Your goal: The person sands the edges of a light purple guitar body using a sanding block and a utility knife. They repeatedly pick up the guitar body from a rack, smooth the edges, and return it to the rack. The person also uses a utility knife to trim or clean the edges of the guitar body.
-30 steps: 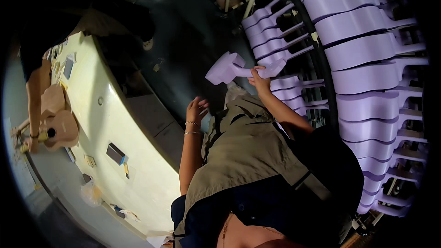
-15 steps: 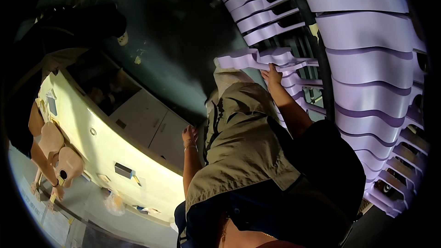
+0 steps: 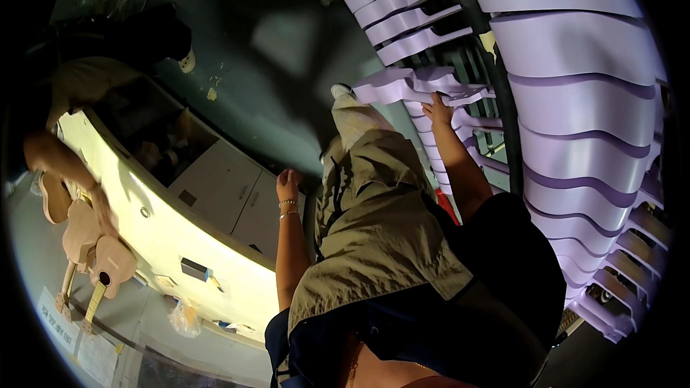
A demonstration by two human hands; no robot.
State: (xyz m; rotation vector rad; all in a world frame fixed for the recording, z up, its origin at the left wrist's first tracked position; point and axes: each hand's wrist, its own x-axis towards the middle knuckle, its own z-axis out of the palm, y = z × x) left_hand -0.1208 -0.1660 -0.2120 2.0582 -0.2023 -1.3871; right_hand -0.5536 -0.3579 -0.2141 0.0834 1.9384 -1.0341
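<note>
On the right, my right hand (image 3: 437, 109) is closed at the neck end of a lilac ukulele (image 3: 388, 86), part of which my fingers hide. Its body points left, above my shoe. Close by, many more lilac ukuleles (image 3: 575, 108) stand packed side by side in a rack with a dark padded bar (image 3: 507, 118). My left hand (image 3: 287, 183) hangs empty beside the bench, its fingers loosely bent and not pressed together.
A pale yellow bench (image 3: 215, 244) curves along the left, with white cabinet doors (image 3: 244, 190) beneath and a small dark block (image 3: 194, 269) on top. Another person's arm (image 3: 68, 162) reaches over unpainted wooden ukuleles (image 3: 115, 259). A red object (image 3: 446, 206) shows below my right arm.
My left hand has swung forward. My right hand and the lilac ukulele have shifted slightly right. The other person's arm has drawn back, showing more of the wooden ukuleles. The red object has appeared.
</note>
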